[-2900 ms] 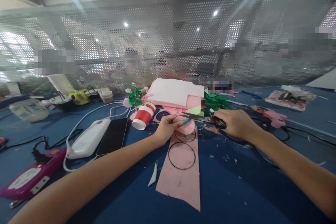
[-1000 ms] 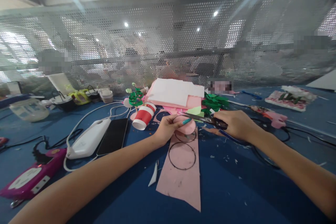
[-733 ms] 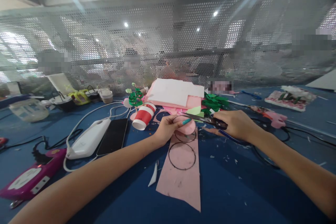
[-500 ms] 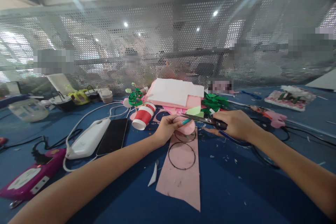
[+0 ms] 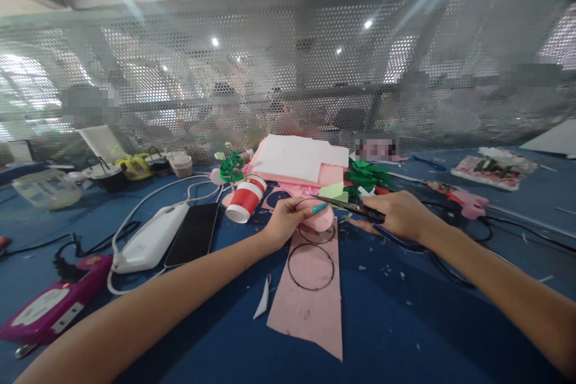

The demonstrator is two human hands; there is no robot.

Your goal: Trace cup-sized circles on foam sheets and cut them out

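Between the thumb and fingers of my left hand (image 5: 287, 222) is a round pink paper disc (image 5: 320, 219). My right hand (image 5: 402, 216) is closed around the handles of a pair of scissors (image 5: 348, 206), whose blades point left at the disc's upper edge. Under the disc lies a pink paper strip (image 5: 310, 312) with black circles drawn on it. Part of the upper circle is covered by the disc. A red and white paper cup (image 5: 246, 198) lies tilted to the left of my left hand.
A white power bank (image 5: 150, 239), a black phone (image 5: 191, 235) and a purple power strip (image 5: 58, 300) with cables lie at left. Behind my hands are a stack of white paper (image 5: 290, 156) and green paper leaves (image 5: 366, 174). A pink glue gun (image 5: 470, 203) lies at right.
Almost nothing differs. The scissors and my right hand have shifted very slightly, and my left hand keeps its hold on the disc.
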